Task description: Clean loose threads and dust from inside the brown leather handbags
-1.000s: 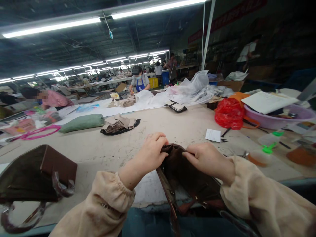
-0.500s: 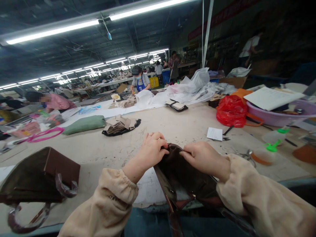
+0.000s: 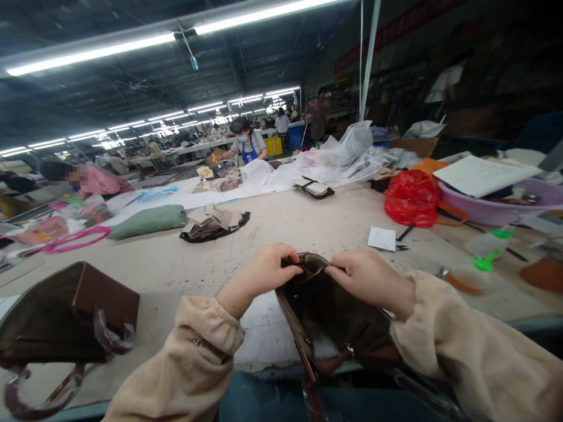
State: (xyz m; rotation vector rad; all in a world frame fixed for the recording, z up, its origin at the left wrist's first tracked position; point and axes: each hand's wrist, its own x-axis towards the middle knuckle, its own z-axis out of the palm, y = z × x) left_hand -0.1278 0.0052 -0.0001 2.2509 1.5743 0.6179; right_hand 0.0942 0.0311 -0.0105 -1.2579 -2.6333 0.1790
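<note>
A dark brown handbag [image 3: 338, 316] lies open at the table's near edge, its lining and a small gold metal fitting showing inside. My left hand [image 3: 268, 269] pinches the far rim of the bag between thumb and fingers. Just to the right, my right hand [image 3: 367, 275] grips the same rim, and the edge between the two hands stands apart as a shallow pocket-like gap. One plastic-wrapped handle hangs at the near side. A second brown handbag [image 3: 108, 299], with wrapped handles, rests on its side at the left.
On the table [image 3: 211, 264] are a stack of beige pieces [image 3: 213, 221], a green cushion-like bundle [image 3: 149, 223], a white card [image 3: 382, 238], a red plastic bag [image 3: 411, 199], a purple basin [image 3: 492, 202] and a green-capped bottle [image 3: 472, 276]. Co-workers are farther back.
The rim between my hands has opened wider, showing more lining. My left hand's fingers have shifted slightly lower, and my right hand has moved slightly right. A co-worker behind has reached an arm out leftward.
</note>
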